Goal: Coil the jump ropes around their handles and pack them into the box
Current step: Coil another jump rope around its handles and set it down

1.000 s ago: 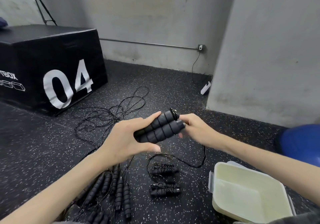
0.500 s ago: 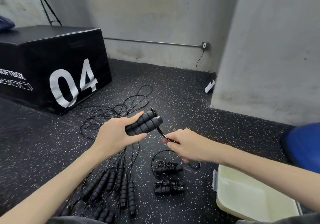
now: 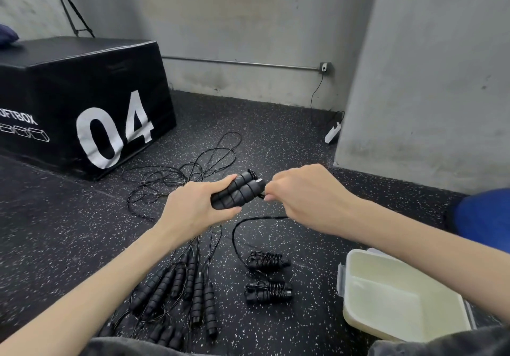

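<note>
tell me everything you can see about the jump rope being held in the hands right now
The held jump rope has two black, ribbed, foam-looking handles pressed side by side, pointing up and to the right, above the speckled floor. The left hand grips their lower ends. A few turns of thin black cord already cross the handles. The right hand pinches the cord at the handles' upper end. From under that hand a slack loop hangs down towards the floor.

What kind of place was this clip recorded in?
Most likely a gym or training room. A black plyo box marked "04" stands on speckled rubber flooring, jump ropes lie scattered on it, and a blue padded piece of equipment shows at the right edge.
</note>
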